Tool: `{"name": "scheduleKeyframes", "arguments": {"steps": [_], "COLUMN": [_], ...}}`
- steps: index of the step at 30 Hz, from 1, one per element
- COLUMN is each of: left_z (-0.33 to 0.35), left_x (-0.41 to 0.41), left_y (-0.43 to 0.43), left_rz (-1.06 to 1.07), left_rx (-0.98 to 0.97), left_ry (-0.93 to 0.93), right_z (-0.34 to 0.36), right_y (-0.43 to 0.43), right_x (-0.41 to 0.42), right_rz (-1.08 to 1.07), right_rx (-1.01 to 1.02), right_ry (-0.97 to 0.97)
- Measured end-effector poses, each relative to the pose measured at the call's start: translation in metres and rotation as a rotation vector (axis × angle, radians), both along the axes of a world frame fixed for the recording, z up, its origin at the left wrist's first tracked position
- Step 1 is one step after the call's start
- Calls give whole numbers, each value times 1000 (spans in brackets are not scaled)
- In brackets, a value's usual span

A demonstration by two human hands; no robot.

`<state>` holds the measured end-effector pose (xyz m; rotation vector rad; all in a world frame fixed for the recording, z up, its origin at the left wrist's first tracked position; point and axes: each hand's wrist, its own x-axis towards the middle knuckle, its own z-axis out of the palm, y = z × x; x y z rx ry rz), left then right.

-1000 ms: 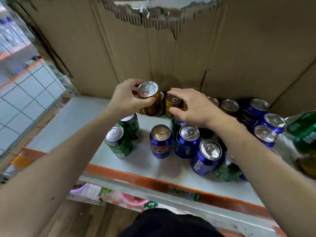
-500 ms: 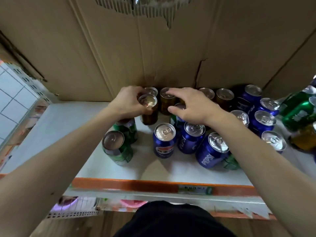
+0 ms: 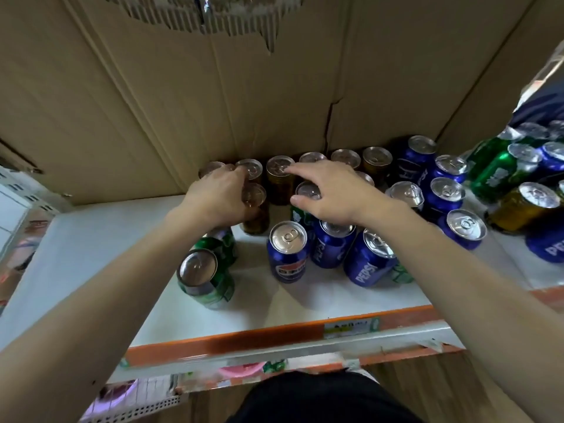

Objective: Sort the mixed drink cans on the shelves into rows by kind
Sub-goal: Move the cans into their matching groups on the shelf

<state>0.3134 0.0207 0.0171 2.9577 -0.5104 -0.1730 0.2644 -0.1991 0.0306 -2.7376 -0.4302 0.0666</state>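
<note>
White shelf (image 3: 91, 254), upper centre: gold row partly formed. Left hand (image 3: 219, 196) grips a gold can (image 3: 256, 221); right hand (image 3: 332, 193) spread, holding nothing. Blue cans (image 3: 288, 254) and green cans (image 3: 204, 279) at centre are unsorted.

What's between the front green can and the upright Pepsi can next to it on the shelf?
Nothing. In the head view, only a bare strip of white shelf separates the green can from the Pepsi can.

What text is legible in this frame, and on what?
"PEPSI": tilted blue can, front row.
"PEPS…": middle blue can, running vertically; the end of the word does not show.
"PE…": blue can at the right edge, cut off by the frame.
Too blurred to read: logo band on the front-centre blue can, white marks on the front-left green can, the shelf-edge label.
</note>
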Motion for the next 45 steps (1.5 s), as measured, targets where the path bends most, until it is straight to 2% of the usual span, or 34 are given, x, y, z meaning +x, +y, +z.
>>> {"name": "scheduleKeyframes", "arguments": {"steps": [2,4,6,9,12,20,26,32,38,45], "left_z": [9,20,29,37,41,55,52,45,41,31], "left_x": [-5,-9,-10,-18,-34,-94,-158,-214,-228,-200], "left_y": [-5,-12,-23,-51,-91,-205,-322,-413,-455,-483], "left_rz": [-13,-57,-152,-284,-371,-428,-463,-478,-514,-502], "left_rx": [-29,-139,-251,-313,-330,-369,-443,-429,-369,-376], "left_ry": [-69,-116,-152,-169,-206,-258,-242,-185,-173,-146], "right_z": [4,8,13,23,30,46,53,47,43,36], "right_y": [-2,-8,-19,-48,-89,-197,-302,-392,-434,-455], "right_x": [-4,-9,-18,-40,-69,-150,-228,-285,-300,-280], "right_rz": [-30,-79,-143,-259,-356,-495,-509,-561,-579,-602], "right_rx": [-4,24,48,51,67,104,84,73,82,78], "right_ry": [-24,-51,-56,-97,-160,-255,-258,-207,-190,-148]}}
